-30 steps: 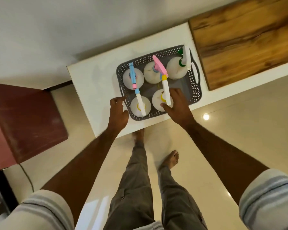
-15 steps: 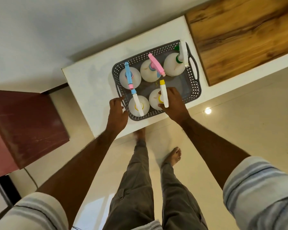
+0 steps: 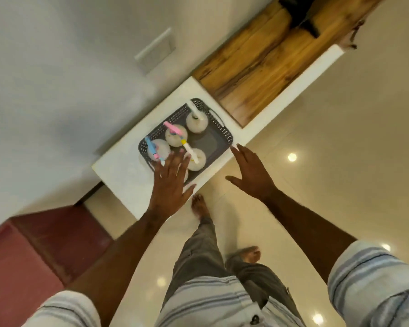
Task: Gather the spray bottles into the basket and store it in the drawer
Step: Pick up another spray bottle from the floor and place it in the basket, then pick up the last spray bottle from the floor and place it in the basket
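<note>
Nearest, striped sleeves and grey trousers are seen at the bottom of the view, with two bare feet on the glossy cream floor point(image 3: 340, 128). Further out, the left hand point(image 3: 171, 180) is held flat with fingers straight and spread, over the near corner of the grey perforated basket point(image 3: 224, 135); whether it touches the basket cannot be told (the hand is blurred). Nothing is gripped by it. The right hand point(image 3: 252, 172) is likewise opened, fingers straight, just beside the basket's near right corner, above the white counter point(image 3: 121, 171) edge. Inside the basket white spray bottles are stood upright: one with a blue and pink trigger point(image 3: 157, 148), one with a pink trigger point(image 3: 175, 134), one with a yellow-tipped trigger point(image 3: 195, 159), one with a white trigger point(image 3: 196, 121). Beyond, a wooden panel point(image 3: 257, 67) is set into the counter.
</note>
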`<state>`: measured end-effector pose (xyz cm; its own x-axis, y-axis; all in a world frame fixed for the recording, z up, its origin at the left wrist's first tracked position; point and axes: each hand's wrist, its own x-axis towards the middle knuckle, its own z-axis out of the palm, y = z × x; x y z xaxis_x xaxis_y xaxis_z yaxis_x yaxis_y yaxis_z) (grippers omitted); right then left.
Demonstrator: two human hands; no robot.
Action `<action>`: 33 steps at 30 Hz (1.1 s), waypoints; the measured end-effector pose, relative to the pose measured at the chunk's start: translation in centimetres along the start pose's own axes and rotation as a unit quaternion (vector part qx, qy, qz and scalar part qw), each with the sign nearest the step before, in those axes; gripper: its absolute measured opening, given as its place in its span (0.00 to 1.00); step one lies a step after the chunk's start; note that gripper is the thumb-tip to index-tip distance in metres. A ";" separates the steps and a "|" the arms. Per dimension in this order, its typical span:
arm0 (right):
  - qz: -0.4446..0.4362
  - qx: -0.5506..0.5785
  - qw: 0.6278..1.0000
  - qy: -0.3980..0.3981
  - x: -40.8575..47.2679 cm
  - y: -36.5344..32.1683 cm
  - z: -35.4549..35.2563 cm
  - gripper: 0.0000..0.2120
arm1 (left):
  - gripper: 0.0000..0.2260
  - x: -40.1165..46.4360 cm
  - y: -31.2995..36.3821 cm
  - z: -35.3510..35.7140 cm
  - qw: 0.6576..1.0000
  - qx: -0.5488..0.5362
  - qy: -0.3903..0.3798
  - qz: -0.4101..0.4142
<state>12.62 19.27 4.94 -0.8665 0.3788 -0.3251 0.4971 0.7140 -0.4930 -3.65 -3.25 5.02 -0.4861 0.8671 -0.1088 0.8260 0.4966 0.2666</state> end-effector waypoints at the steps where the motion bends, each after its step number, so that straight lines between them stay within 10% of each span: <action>1: 0.009 -0.021 1.000 0.004 -1.9 0.6 -0.9 0.43 | 0.36 0.4 1.6 -0.3 0.999 0.021 -0.024 0.037; 15: 0.333 -0.022 0.928 0.169 -43.1 17.2 -3.5 0.45 | 0.38 -0.4 41.7 3.6 0.892 0.148 -0.133 0.406; 33: 0.737 0.216 0.584 0.263 -85.3 24.4 12.2 0.41 | 0.37 -24.1 88.7 21.8 0.526 0.193 -0.254 0.789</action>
<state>99.18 -2.85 10.79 0.6791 0.6042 -0.4169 0.5877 -0.7878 -0.1844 87.57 20.82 10.40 0.9480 0.0626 -0.3119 0.1316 -0.9698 0.2052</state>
